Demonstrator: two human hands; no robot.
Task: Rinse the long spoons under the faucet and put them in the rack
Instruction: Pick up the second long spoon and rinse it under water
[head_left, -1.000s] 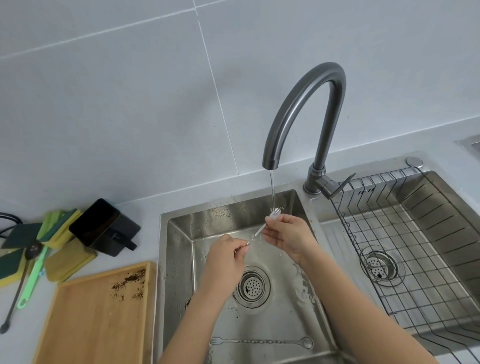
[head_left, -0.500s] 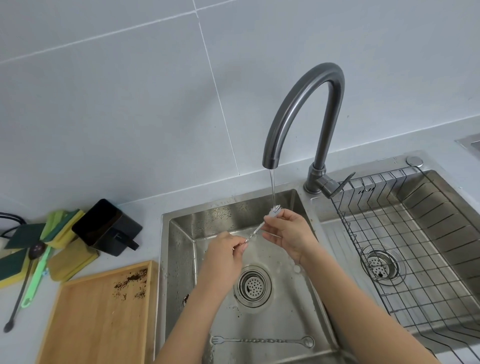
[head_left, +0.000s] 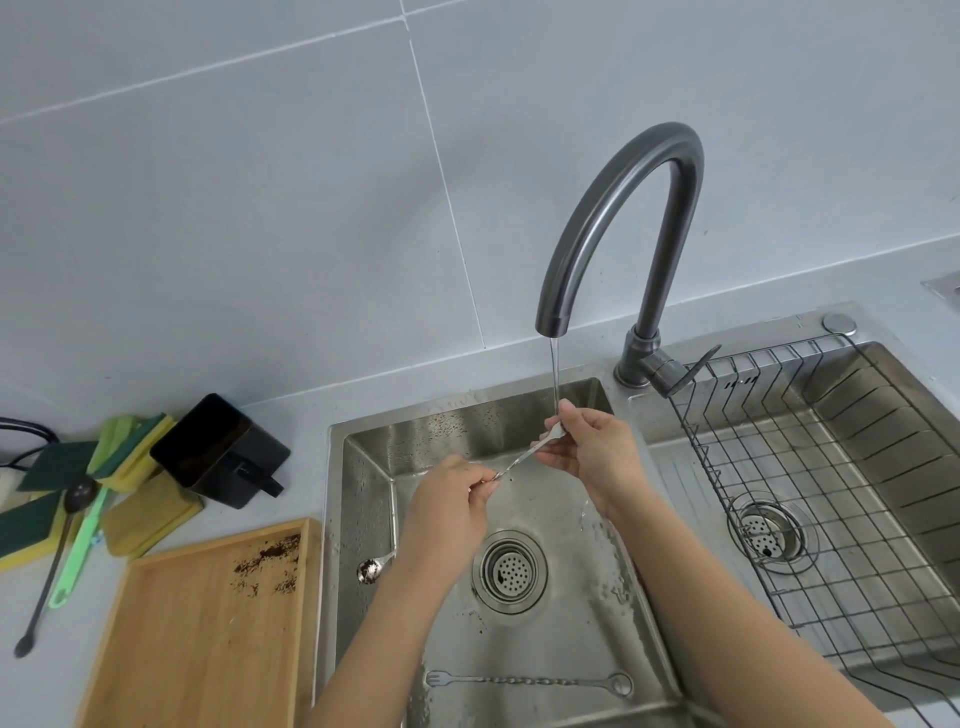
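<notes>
A thin stream of water runs from the dark grey faucet (head_left: 613, 218) into the left sink basin (head_left: 363, 499). I hold a long steel spoon (head_left: 524, 457) slanted under the stream. My left hand (head_left: 457, 512) pinches its handle end. My right hand (head_left: 592, 452) pinches its bowl end right under the water. A second spoon with a dirty bowl (head_left: 371, 569) lies against the basin's left wall, partly hidden by my left forearm. A twisted spoon with a fork end (head_left: 524, 680) lies on the basin floor near the front. The wire rack (head_left: 841, 519) sits in the right basin.
A wooden tray (head_left: 197, 634) with dark crumbs lies left of the sink. Behind it are a black box (head_left: 218, 452), green and yellow sponges (head_left: 47, 499), a dark long spoon (head_left: 52, 566) and a green tool (head_left: 78, 556). Drain strainers sit in both basins.
My hands and the spoon stay under the stream, shifting only slightly. The view has tilted a little, and the dirty spoon by the basin's left wall now shows.
</notes>
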